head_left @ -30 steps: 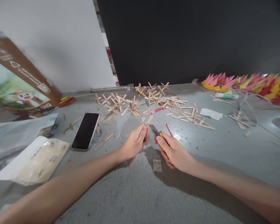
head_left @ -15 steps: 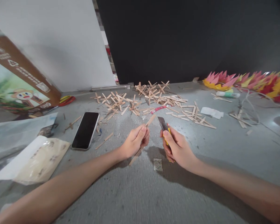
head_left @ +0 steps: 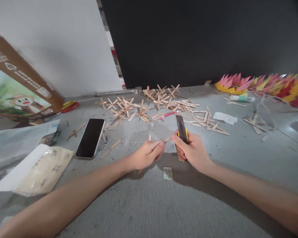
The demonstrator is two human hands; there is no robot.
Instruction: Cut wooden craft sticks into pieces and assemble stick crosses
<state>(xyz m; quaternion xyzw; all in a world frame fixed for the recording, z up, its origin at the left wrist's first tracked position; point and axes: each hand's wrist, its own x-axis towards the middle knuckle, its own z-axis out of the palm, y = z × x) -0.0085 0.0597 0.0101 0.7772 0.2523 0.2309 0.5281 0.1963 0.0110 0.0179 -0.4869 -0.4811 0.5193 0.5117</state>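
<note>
My left hand [head_left: 149, 153] is closed around a wooden craft stick [head_left: 168, 139], whose end sticks out to the right. Other stick ends show above and below the fist; how they join inside it is hidden. Close on the right, my right hand [head_left: 190, 148] grips a yellow and black utility knife [head_left: 182, 127], its dark blade pointing up and away from me. The right thumb and fingertip are at the stick's far end, seemingly touching it. Beyond both hands lies a pile of craft sticks [head_left: 124, 110], many crossed into star shapes.
A phone [head_left: 90, 138] and a plastic packet [head_left: 46, 168] lie at left, by a brown box [head_left: 22, 82]. Loose sticks [head_left: 208, 122], a white paper scrap [head_left: 225, 117], a glue stick [head_left: 242, 99] and coloured paper spikes [head_left: 263, 86] are at right. A small square [head_left: 168, 173] lies near me.
My hands have come closer together, and the right fingers have reached the stick's end. The knife has turned more upright. The held stick has swung to point further right.
</note>
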